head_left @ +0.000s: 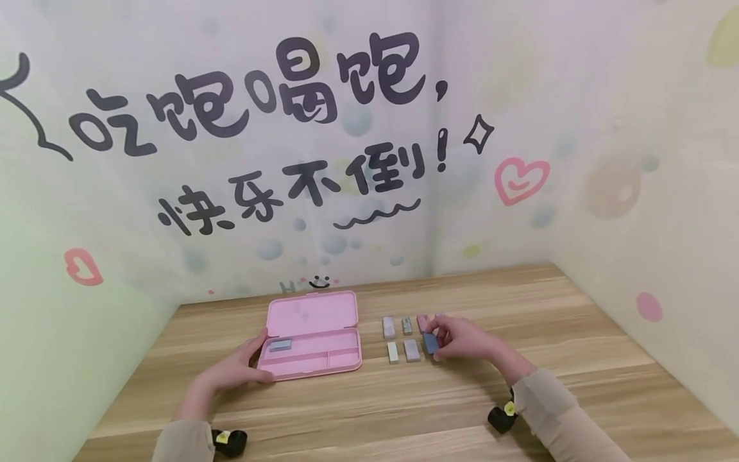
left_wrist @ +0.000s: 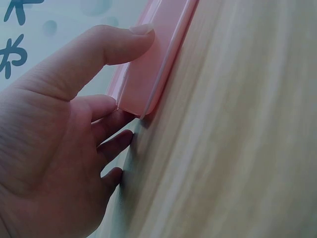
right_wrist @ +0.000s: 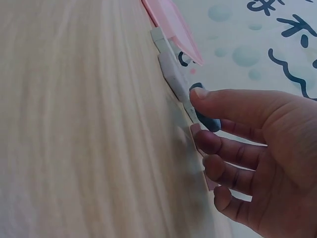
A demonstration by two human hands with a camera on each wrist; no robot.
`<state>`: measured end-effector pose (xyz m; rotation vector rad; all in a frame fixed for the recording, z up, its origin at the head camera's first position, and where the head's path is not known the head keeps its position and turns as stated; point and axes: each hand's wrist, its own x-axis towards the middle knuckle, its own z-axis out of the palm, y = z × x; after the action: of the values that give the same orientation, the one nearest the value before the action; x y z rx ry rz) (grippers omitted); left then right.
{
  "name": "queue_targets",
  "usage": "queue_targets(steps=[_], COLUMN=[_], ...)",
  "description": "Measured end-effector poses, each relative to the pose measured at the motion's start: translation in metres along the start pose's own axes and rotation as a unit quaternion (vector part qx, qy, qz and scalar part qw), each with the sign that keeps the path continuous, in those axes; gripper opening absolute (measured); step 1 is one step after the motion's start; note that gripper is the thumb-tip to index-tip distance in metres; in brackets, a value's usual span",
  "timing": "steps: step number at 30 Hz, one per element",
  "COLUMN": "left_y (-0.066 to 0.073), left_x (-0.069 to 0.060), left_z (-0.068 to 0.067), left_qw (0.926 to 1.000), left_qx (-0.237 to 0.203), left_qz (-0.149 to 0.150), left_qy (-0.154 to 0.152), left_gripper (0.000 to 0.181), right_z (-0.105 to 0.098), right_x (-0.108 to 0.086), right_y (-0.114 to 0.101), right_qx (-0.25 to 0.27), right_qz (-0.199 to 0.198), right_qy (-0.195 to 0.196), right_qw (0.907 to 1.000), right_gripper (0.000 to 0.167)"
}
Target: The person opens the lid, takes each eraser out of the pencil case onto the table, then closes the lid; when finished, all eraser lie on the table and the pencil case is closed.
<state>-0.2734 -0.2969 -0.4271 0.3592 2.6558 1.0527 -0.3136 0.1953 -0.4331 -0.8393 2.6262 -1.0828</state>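
An open pink pencil case [head_left: 344,360] lies on the table with its lid folded back. My left hand [head_left: 235,368] grips its left end, thumb at the front corner and fingers around the side; in the left wrist view the thumb rests on the pink case wall [left_wrist: 148,74]. One blue-grey eraser [head_left: 280,345] sits in the long rear compartment. To the right of the case, my right hand [head_left: 464,339] pinches a dark blue eraser [head_left: 430,344] between thumb and fingers. In the right wrist view this dark blue eraser [right_wrist: 208,120] is tilted and partly covered by the thumb.
Beside the case, a white eraser [head_left: 392,352] and a lilac eraser [head_left: 411,350] lie in the front row. Behind them are a pale eraser [head_left: 388,327], a grey-green eraser [head_left: 407,326] and a pink eraser [head_left: 423,322]. A printed cloth wall [head_left: 375,256] borders the wooden table [head_left: 346,417].
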Motion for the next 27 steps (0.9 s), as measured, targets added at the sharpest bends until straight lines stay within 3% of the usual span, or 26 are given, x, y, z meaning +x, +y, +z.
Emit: queue_targets(steps=[27], left_y=[-0.0035], left_x=[0.0016], left_z=[0.0004], left_qw=[0.9999], left_qx=[0.014], left_qz=[0.008], left_qy=[0.003], left_gripper=[0.111], right_z=[0.0068], right_x=[-0.0003], right_y=[0.0003], right_qx=[-0.018], right_qz=[0.015], right_qy=[0.005], right_qw=[0.9997], right_gripper=[0.040])
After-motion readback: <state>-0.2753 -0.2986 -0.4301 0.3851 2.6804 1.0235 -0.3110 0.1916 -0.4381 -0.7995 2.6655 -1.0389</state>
